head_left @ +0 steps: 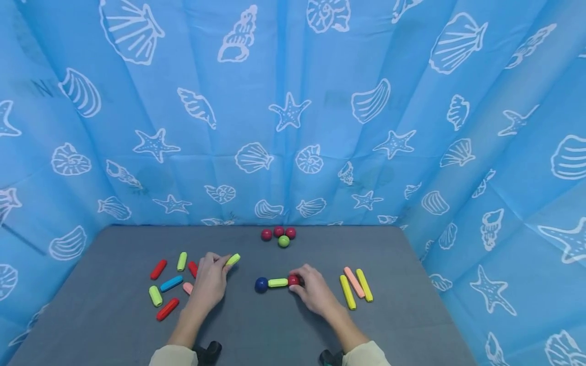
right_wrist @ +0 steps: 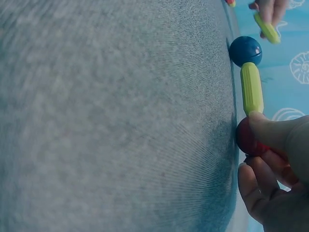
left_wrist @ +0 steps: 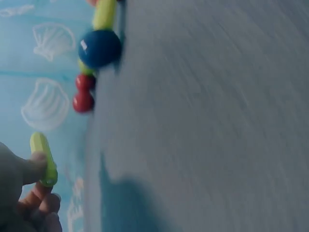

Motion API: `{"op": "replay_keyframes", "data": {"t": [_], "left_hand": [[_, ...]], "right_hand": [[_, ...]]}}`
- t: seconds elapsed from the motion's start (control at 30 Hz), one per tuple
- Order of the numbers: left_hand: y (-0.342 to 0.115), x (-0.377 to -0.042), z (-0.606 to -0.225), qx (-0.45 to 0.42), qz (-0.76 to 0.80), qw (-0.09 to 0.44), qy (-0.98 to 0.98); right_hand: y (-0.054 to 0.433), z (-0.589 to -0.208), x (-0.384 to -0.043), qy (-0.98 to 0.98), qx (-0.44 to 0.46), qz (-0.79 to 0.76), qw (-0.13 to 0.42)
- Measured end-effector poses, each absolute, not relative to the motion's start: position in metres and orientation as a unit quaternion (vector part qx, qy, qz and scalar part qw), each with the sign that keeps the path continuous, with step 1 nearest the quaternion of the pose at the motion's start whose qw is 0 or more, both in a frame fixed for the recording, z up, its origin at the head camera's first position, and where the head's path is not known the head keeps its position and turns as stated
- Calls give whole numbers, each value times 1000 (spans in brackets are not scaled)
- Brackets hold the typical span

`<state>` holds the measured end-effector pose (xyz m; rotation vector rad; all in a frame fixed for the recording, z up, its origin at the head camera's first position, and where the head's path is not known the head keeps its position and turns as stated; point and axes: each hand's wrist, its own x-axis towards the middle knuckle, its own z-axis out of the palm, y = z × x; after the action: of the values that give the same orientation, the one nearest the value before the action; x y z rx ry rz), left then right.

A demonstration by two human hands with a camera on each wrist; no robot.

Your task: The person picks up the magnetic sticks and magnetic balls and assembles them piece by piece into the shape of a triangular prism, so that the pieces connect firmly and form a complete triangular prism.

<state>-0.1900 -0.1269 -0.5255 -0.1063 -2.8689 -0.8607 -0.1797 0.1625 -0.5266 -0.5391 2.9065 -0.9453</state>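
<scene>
My left hand point(head_left: 211, 279) pinches a short yellow-green rod point(head_left: 233, 260) between thumb and fingers; the left wrist view shows that rod point(left_wrist: 43, 157) held above the table. With its thumb and fingers, my right hand point(head_left: 315, 291) grips a red ball point(head_left: 293, 280). That ball sits at the right end of another yellow-green rod point(head_left: 277, 282), whose left end meets a dark blue ball point(head_left: 261, 284). Together they form a straight row on the table. The right wrist view has the thumb lying across the red ball point(right_wrist: 247, 137), and part of the ball is hidden.
Several short rods lie at the left, among them a blue rod point(head_left: 171, 283) and a red rod point(head_left: 167, 309). At the right are two long yellow rods point(head_left: 348, 292) and a salmon rod point(head_left: 354, 282). Near the back edge stand red balls point(head_left: 266, 235) and a green ball point(head_left: 284, 241).
</scene>
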Motion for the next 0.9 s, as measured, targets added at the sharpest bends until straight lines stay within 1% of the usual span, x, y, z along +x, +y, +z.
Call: {"op": "replay_keyframes", "data": {"t": [0.07,0.23,0.4,0.67,0.9], "left_hand": [[-113,-194,-524,-27,-302,63,-951],[-80,-204,-522,-14,-352,17,-936],[-59,-210,-522,-11,-359,-11,-933],[-50,-212,-528,-1,-329,-52,-943],[-51,-206,-531,-7,-353,-73,-933]], "right_hand": [[163,-527,-179,936,-172,-306,17],[163,-527,-178,938,-169,-303,8],[163,-526,-177,945,-161,-285,-1],[162,-525,-177,945,-152,-288,7],[163,-526,-177,945,-148,-292,8]]}}
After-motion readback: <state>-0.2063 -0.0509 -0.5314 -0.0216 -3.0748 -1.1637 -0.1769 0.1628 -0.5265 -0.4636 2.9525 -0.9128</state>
